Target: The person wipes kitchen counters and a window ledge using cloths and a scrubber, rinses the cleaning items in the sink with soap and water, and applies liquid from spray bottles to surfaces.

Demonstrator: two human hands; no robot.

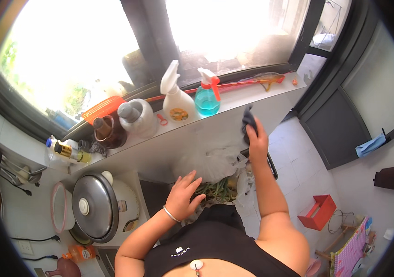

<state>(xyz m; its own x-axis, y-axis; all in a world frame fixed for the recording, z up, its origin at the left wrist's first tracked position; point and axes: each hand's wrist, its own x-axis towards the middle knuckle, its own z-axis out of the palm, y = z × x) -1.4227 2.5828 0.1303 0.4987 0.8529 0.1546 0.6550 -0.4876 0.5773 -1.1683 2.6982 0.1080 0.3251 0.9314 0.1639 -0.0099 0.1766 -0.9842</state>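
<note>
currently, the right hand (258, 137) is grasping a limp, dark cloth (248, 127) beside a smooth white panel (224, 131); the left hand (181, 196) is hanging loosely splayed, holding nothing. up-left of the right fingers, 2 slick plastic spray bottles (207, 102) are standing on the ledge (247, 95); a careless upward swipe could be toppling them. just beyond the left fingertips, crinkly translucent bags (208, 166) are lying bunched, perhaps risking snags.

A black sleeveless top (220, 235) bears white print (179, 251); silver bangle (171, 214); white pendant (197, 264).
</note>
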